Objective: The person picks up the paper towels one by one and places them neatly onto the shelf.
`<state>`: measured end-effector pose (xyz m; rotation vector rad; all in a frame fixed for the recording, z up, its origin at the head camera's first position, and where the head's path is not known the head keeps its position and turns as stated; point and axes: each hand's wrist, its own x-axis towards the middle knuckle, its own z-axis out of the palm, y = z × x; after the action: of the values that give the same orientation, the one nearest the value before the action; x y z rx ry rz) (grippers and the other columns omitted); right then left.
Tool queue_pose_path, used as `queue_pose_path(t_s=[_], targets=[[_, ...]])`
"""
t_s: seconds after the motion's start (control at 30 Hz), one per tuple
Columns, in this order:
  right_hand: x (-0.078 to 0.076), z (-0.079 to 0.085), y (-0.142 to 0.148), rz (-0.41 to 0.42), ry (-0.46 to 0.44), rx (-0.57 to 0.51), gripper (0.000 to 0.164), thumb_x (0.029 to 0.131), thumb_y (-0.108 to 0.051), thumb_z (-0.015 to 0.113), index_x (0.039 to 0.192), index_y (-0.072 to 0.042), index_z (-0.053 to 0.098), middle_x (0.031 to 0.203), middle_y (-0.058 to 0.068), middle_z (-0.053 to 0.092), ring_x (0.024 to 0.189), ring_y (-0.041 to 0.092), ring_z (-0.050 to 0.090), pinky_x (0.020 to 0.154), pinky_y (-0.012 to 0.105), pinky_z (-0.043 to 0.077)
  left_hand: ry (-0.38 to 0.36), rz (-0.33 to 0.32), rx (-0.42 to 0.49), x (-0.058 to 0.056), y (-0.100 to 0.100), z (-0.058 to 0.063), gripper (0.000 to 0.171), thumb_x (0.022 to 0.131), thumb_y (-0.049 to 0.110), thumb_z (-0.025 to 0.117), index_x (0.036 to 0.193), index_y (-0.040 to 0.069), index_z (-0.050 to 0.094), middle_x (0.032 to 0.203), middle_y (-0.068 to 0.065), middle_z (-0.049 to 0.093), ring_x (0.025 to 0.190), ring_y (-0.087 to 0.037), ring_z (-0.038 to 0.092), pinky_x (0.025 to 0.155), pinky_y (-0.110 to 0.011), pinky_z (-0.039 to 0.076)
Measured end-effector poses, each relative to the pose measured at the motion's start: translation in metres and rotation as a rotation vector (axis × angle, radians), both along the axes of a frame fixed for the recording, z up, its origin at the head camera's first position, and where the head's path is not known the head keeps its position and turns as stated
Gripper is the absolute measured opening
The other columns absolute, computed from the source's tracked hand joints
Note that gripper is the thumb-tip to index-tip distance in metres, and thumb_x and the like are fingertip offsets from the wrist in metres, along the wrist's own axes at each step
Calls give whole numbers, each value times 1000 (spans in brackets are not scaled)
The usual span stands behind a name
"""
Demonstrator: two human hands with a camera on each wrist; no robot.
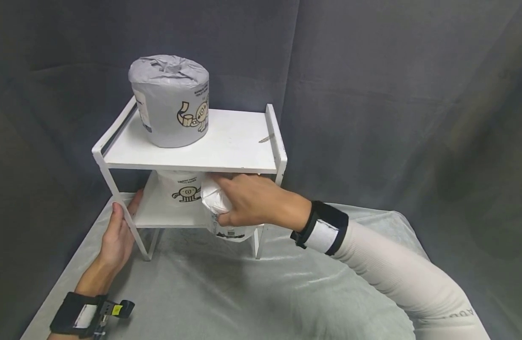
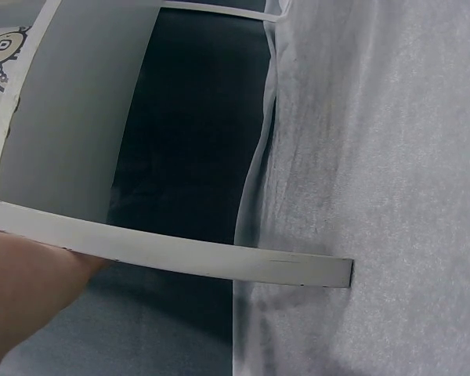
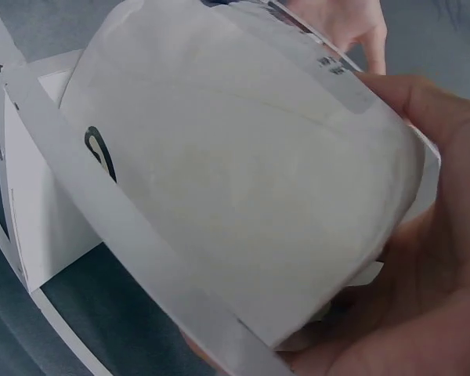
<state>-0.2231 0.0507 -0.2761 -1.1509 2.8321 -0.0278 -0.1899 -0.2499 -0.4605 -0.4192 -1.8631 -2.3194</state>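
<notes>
A white two-tier shelf (image 1: 239, 137) stands in front of me. My left hand (image 1: 116, 238) holds its left front leg, thumb in front and fingers behind; in the left wrist view that white leg (image 2: 219, 258) crosses close by the hand (image 2: 31, 290). My right hand (image 1: 256, 200) grips a paper-wrapped toilet roll (image 1: 215, 198) from above, at the right front of the lower tier. The roll is tilted and juts past the tier's front edge. In the right wrist view, the roll (image 3: 243, 157) fills the space between thumb and fingers.
Another wrapped toilet roll (image 1: 186, 191) sits on the lower tier, left of the held one, partly under the top board. A third roll (image 1: 169, 108) stands upright on the top tier's left side. Pale cloth (image 1: 193, 293) covers the table; dark grey curtains (image 1: 371, 94) hang behind.
</notes>
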Motion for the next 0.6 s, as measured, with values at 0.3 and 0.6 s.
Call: queue_pose_path(t_s=[0.3,0.6], targets=[[-8,-3,-6,-82,-8,-37,94,90,-46,80,163,-26,23,97,1,66,86,18,65,71,42,58,-7,3,0,0,1,0,77,108,67,21,168,35,-16,178,-13,-12,163,-30,-17,120,-60,-27],[-18,-6,-13,-26,171,-27,102,88,-52,79,163,-9,25,162,18,33,139,25,43,125,39,30,-3,1,-9,0,1,0,74,109,66,19,167,38,-16,178,-14,-13,163,-31,-18,120,-60,-27]])
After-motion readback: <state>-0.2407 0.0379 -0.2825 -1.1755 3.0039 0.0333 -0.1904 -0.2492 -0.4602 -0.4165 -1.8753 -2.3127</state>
